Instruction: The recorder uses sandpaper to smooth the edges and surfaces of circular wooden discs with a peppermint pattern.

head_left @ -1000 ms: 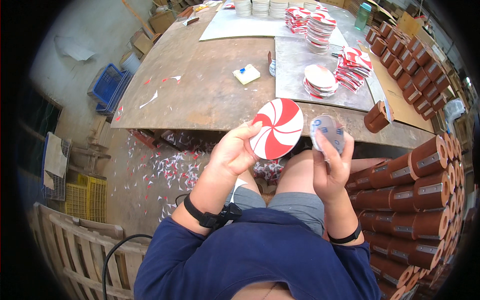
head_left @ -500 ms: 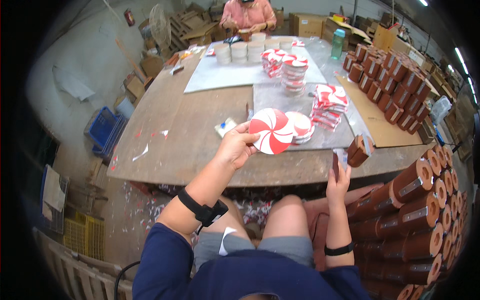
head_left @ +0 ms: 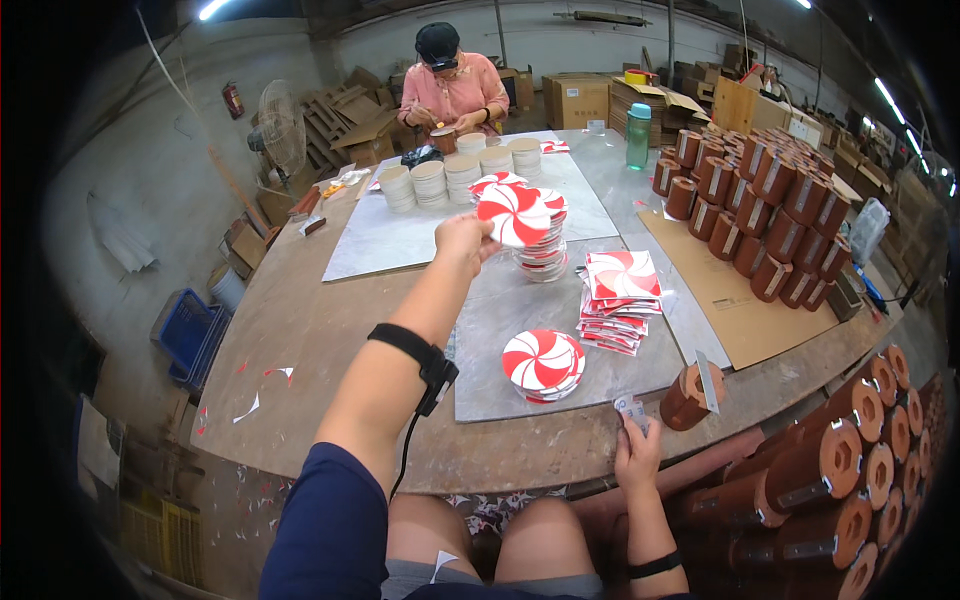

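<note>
Above the tall stack of swirl discs, left hand outstretched, pinching a red-and-white swirl disc. At the table edge, right hand closed around a small pale object.

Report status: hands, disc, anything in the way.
Left hand holds swirl disc over far stack. Right hand at table edge, pinching small tool. Path unobstructed.

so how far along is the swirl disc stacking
Done: two stacks of red and white swirl discs sit on the grey sheet, a tall one and a short one. In hand: the left hand holds one disc over the tall stack; the right hand pinches a small piece at the table edge. Left: a pile of square swirl sheets looks uncut.
</note>
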Available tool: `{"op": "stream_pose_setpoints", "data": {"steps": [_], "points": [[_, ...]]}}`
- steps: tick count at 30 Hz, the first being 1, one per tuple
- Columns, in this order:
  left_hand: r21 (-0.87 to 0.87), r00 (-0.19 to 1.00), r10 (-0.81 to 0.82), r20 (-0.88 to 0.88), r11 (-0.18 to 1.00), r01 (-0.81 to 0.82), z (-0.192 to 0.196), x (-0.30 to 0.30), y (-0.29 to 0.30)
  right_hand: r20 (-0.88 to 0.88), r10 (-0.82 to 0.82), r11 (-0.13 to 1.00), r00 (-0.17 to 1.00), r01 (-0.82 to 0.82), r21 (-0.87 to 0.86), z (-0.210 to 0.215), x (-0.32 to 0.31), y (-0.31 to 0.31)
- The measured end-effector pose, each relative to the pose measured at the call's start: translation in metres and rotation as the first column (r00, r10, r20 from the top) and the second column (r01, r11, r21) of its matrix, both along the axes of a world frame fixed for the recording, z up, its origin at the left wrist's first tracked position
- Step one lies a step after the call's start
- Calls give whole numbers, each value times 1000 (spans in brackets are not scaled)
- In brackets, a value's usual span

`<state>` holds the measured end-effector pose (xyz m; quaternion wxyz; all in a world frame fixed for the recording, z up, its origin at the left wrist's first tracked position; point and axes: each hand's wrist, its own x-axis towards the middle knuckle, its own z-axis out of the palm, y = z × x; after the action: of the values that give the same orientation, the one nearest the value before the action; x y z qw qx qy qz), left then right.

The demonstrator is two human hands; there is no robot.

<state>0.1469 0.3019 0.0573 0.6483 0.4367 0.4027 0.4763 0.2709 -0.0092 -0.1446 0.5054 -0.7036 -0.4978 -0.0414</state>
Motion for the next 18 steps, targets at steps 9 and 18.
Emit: {"op": "stream_pose_setpoints", "data": {"steps": [9, 18], "points": [[33, 979, 71, 191, 996, -79, -21, 62, 53, 15, -2, 999, 1000, 3, -50, -4, 1, -4], [256, 916, 129, -380, 966, -30, -41, 67, 53, 43, -28, 998, 999, 30, -47, -7, 1, -4]]}}
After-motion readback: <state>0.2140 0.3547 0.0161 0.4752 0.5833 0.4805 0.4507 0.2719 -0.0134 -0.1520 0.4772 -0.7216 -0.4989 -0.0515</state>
